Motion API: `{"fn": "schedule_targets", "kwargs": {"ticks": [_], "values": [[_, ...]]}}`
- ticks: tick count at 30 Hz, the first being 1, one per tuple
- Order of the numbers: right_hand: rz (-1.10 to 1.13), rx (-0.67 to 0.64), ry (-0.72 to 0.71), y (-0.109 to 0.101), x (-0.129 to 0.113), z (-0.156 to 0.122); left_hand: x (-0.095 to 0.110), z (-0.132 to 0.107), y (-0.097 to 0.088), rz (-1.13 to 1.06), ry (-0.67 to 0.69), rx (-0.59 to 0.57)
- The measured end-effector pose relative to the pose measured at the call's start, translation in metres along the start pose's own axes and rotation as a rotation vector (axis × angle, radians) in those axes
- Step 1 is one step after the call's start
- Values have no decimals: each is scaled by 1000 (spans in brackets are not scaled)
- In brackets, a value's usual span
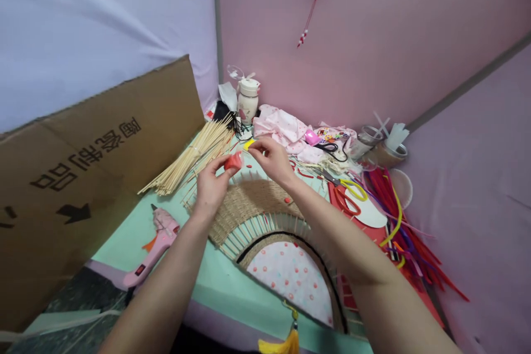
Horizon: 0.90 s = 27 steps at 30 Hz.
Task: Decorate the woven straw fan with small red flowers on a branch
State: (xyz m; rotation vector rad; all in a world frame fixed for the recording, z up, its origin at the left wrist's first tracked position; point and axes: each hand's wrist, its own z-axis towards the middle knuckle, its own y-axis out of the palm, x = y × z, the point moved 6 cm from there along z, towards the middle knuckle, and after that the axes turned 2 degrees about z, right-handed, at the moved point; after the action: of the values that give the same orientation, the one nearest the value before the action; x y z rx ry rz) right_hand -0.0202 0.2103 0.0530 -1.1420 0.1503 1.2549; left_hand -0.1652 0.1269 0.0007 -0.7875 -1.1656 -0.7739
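My left hand (212, 182) is closed around a small red piece (233, 161), pinched between thumb and fingers. My right hand (270, 159) pinches a small yellow bit (249, 144) at its fingertips, just right of the red piece. Both hands hover above a half-round woven fan (265, 215) with radiating sticks, a black rim and a pink dotted centre (292, 279). A yellow tassel (286, 343) hangs at the fan's near end.
A pink glue gun (155, 246) lies to the left on the green table. A bundle of bamboo sticks (193, 157) lies behind it, a cardboard sheet (83, 177) further left. Scissors (346, 188), red and coloured pipe cleaners (406, 232), tape rolls (381, 152), pink cloth (286, 127) and a jar (248, 100) crowd the right and back.
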Motion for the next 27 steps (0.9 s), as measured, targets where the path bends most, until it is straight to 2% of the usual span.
{"fn": "schedule_targets", "kwargs": {"ticks": [3,6,11,16,20,23,27], "values": [[32,-23,-120,-15,-27,-15,3,-1,2,-6,-8,10],[-81,-68,-116,-19,-38,-24,10,-6,4,23,25,41],[-274,-90,28,-15,-34,-30,22,-17,6,91,157,90],[-127,15,120,-20,-25,-34,29,-23,12,154,251,24],[-54,-26,99,-24,-22,-36,32,-25,19,190,296,-70],[-97,-106,46,-25,-22,-35,31,-25,23,207,304,-113],[-178,-135,1,-28,-20,-35,33,-24,26,223,312,-130]]}}
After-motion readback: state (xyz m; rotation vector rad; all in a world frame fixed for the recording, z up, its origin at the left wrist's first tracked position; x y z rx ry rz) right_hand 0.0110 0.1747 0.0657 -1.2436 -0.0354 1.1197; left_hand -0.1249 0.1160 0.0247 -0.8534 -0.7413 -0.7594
